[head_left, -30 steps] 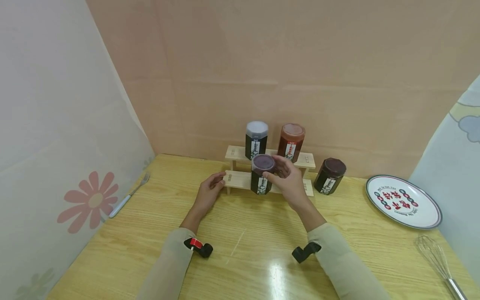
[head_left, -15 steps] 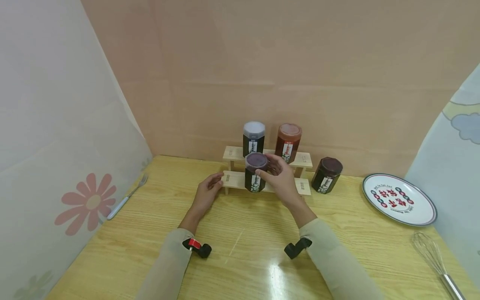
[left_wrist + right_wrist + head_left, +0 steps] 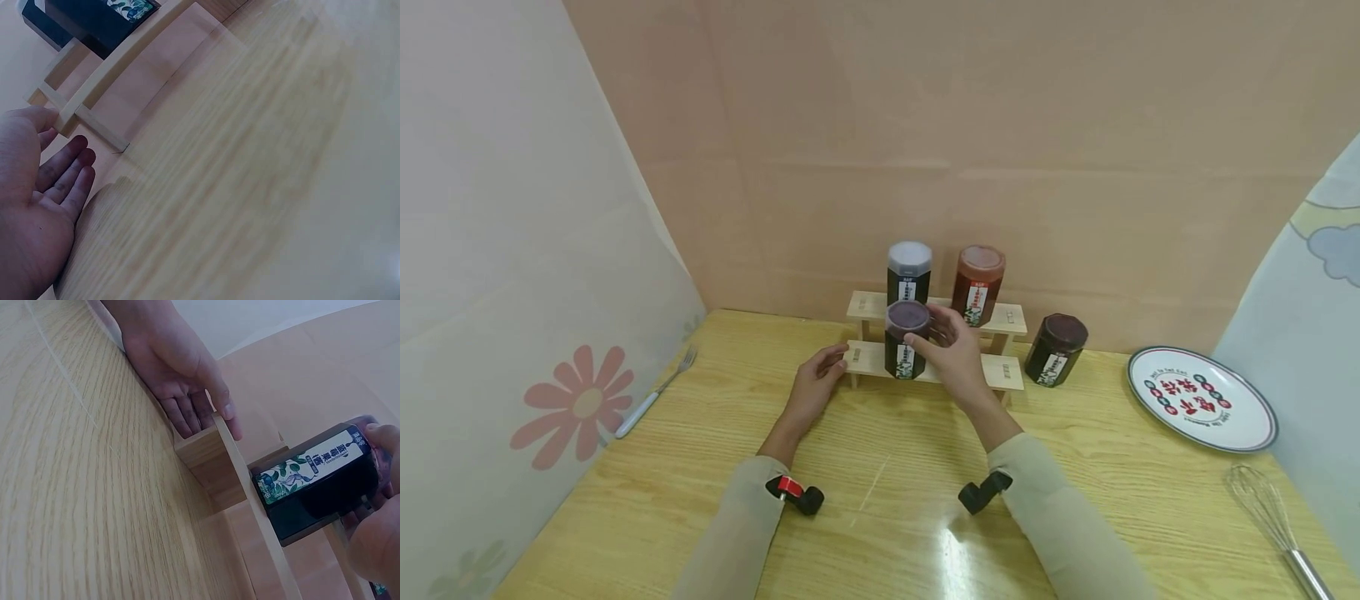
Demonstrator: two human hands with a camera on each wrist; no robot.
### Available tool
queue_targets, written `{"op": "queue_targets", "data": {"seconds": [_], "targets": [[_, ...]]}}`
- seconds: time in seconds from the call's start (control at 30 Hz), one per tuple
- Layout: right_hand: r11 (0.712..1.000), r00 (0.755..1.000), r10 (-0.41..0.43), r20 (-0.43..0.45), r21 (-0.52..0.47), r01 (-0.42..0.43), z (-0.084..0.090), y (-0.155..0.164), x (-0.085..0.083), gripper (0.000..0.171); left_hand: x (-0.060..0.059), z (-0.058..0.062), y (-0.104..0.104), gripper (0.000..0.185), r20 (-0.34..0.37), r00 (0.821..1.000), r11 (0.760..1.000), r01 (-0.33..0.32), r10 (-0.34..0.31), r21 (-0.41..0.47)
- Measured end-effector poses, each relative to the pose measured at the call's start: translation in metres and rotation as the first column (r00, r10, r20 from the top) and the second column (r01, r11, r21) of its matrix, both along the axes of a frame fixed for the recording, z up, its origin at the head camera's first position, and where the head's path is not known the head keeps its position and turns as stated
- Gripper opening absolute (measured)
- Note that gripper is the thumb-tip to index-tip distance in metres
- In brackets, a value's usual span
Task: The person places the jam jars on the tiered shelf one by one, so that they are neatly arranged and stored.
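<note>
Wooden shelf [image 3: 871, 358], jar [image 3: 904, 350] in right hand [image 3: 953, 358]

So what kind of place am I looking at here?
Likely a staged kitchen-style tabletop: a wooden table with a stepped jar rack, a printed plate, a whisk, and cloth backdrops around it.

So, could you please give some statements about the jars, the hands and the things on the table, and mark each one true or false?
1. The right hand grips the purple-lidded jar at the lower step of the wooden rack. True.
2. The left hand holds a fork. False: it rests at the rack's left end; the fork lies apart.
3. Two jars stand on the upper step. True.
4. The plate carries a jar. False: the dark jar stands on the table.
</note>
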State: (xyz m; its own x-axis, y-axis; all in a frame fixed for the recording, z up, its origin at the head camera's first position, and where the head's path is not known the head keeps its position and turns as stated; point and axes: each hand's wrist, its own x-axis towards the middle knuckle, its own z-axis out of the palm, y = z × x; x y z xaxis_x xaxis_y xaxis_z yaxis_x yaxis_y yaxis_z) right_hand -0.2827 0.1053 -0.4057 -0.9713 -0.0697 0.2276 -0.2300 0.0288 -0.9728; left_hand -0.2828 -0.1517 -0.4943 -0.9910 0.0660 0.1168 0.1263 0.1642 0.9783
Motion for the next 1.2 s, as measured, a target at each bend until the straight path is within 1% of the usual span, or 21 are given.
{"op": "queue_targets", "data": {"seconds": [0.27,0.63,0.73,0.93,1.13,1.2], "targets": [[1.0,1.0,-0.018,0.009,0.01,0.018,0.0,-0.004,0.0,0.064,-0.001,-0.001,0.001,0.038,0.0,1.0,1.0,-0.007,0.007,-0.008],[0.999,0.999,-0.034,-0.009,0.003,0.034,-0.001,-0.005,-0.002,0.061,0.0,0.002,0.002,0.038,0.006,1.0,1.0,0.001,-0.001,-0.009],[1.0,0.999,-0.026,-0.019,-0.001,0.026,-0.002,-0.005,-0.002,0.062,0.0,0.002,0.001,0.037,0.01,1.0,1.0,-0.003,0.003,-0.003],[1.0,0.996,-0.008,-0.086,0.006,0.009,-0.002,0.005,0.003,0.063,-0.001,-0.001,-0.001,0.037,0.005,1.0,1.0,-0.001,0.001,-0.002],[0.999,0.986,0.009,-0.169,0.045,-0.001,0.011,0.034,0.009,0.058,-0.001,-0.002,-0.001,0.037,-0.003,1.0,1.0,-0.007,0.007,-0.002],[0.998,0.98,0.005,-0.198,0.062,0.007,0.016,0.047,0.011,0.057,-0.001,-0.002,-0.001,0.037,-0.001,1.0,1.0,-0.009,0.009,-0.005]]}}
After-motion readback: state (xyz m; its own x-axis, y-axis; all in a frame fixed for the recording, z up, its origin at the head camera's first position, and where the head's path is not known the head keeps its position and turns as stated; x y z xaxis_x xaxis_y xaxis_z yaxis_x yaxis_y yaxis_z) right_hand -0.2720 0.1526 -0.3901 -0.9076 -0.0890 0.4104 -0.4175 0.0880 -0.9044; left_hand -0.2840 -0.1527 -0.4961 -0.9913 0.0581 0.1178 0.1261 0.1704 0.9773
